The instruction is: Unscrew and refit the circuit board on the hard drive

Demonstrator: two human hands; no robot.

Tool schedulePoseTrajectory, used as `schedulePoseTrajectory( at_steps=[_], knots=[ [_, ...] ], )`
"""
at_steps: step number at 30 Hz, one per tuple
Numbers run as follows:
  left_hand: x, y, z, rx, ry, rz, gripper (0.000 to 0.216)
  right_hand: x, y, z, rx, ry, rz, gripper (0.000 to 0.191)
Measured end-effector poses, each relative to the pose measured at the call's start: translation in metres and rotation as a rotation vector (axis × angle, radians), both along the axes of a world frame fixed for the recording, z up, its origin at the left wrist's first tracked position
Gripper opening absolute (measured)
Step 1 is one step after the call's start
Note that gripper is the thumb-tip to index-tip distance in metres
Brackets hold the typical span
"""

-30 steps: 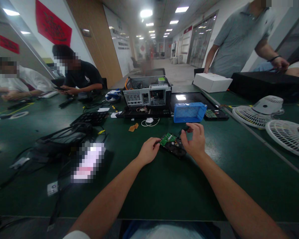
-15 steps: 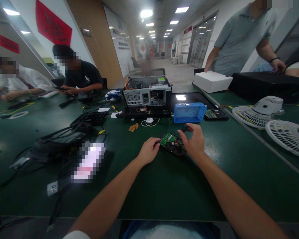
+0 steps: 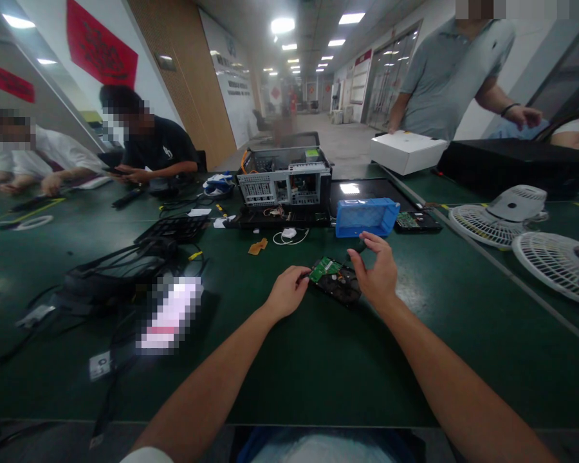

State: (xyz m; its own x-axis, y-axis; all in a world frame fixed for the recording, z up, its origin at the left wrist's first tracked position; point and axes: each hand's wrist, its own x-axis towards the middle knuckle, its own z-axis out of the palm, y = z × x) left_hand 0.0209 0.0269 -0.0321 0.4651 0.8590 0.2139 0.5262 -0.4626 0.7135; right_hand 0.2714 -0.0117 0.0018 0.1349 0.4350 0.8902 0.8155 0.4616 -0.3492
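Black hard drive (image 3: pixel 336 286) with a green circuit board on top sits flat on the dark green table (image 3: pixel 318 366), right in front of me. Left hand (image 3: pixel 287 292) is curled against its left edge. Right hand (image 3: pixel 377 271) is at the right edge, fingertips pinching a small dark object (image 3: pixel 358 247). Blue plastic bin (image 3: pixel 367 217) is just behind

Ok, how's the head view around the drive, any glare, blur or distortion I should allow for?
Head view, centre: sharp enough, but the hard drive between left hand and right hand is dark, only its green board reads well. Head view, right of the right hand: ceiling light glares off the table. Head view, edges: wide-angle bending, fans stretched, and a pixelated patch at left.
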Motion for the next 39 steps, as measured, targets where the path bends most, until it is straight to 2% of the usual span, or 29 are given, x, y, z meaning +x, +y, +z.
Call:
schedulePoseTrajectory(
  at_steps=[5, 13, 17, 22, 27, 33, 39],
  knots=[
    [-0.0004, -0.0011, 0.0019, 0.008, -0.015, -0.019, 0.029, -0.0012, -0.0002, -0.0034, -0.063, -0.019, 0.001, 0.039],
    [-0.0008, -0.0018, 0.0025, 0.009, -0.032, -0.028, 0.031, 0.0012, 0.0006, -0.0033, -0.06, -0.019, -0.092, 0.032],
    [-0.0016, -0.0027, 0.0044, -0.002, -0.026, -0.02, 0.031, 0.0037, -0.0001, -0.0021, -0.048, -0.02, -0.109, 0.036],
    [-0.0015, -0.0017, 0.0028, 0.018, -0.025, -0.027, 0.031, 0.0047, 0.0, -0.0038, -0.032, -0.008, -0.047, 0.039],
    [-0.0002, 0.0005, -0.0004, 0.065, -0.021, -0.032, 0.03, 0.0019, -0.0003, -0.0072, -0.095, 0.065, 0.01, 0.043],
    [-0.001, 0.0001, -0.0012, 0.014, -0.015, -0.018, 0.029, 0.0008, -0.0015, -0.0058, -0.086, 0.09, -0.038, 0.042],
    [0.0, -0.0009, 0.0001, -0.018, -0.009, 0.0, 0.031, -0.0013, -0.0045, -0.0026, -0.119, 0.044, -0.096, 0.053]
  ],
)
